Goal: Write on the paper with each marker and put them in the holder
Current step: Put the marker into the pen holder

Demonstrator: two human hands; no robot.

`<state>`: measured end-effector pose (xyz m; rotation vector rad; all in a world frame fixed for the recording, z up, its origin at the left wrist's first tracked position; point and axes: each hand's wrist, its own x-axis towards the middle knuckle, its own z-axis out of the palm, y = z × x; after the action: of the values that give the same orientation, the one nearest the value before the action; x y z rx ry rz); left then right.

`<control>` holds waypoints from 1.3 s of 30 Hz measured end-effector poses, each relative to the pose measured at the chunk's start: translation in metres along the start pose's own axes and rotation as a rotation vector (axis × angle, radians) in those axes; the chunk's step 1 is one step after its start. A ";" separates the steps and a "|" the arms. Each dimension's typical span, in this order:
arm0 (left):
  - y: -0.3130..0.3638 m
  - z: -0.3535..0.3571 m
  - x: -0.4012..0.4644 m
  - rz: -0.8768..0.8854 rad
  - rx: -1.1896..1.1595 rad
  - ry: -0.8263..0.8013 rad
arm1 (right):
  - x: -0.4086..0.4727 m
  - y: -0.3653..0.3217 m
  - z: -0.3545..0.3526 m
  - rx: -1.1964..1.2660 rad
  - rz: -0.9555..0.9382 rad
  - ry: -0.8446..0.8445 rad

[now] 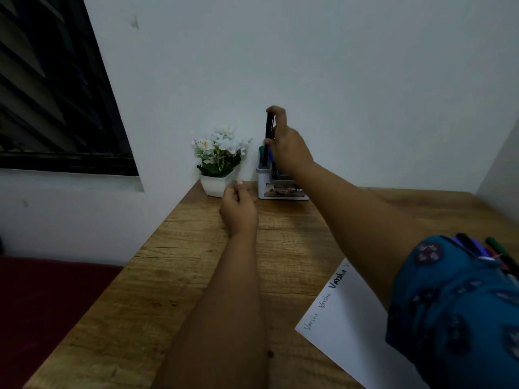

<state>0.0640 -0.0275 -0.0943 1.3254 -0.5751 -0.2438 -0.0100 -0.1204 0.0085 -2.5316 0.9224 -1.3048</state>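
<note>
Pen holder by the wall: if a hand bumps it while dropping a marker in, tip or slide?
The holder looks like light plastic, so it probably slides on the smooth wooden table. The markers inside stand taller than its rim, so a high bump might tip it. The right hand holds a black marker upright above it.

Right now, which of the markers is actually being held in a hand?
The black marker, held upright by the right hand just above the holder. The green marker and blue marker already stand inside it; the rest lie beside the paper.
</note>
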 end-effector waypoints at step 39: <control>0.059 0.018 -0.140 0.437 0.260 -0.844 | -0.214 0.079 -0.238 -0.542 0.568 -0.315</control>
<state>-0.0714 0.0395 -0.0715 1.2731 -1.6311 -0.3740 -0.3243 -0.0249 -0.0243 -2.4011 1.9188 -0.5188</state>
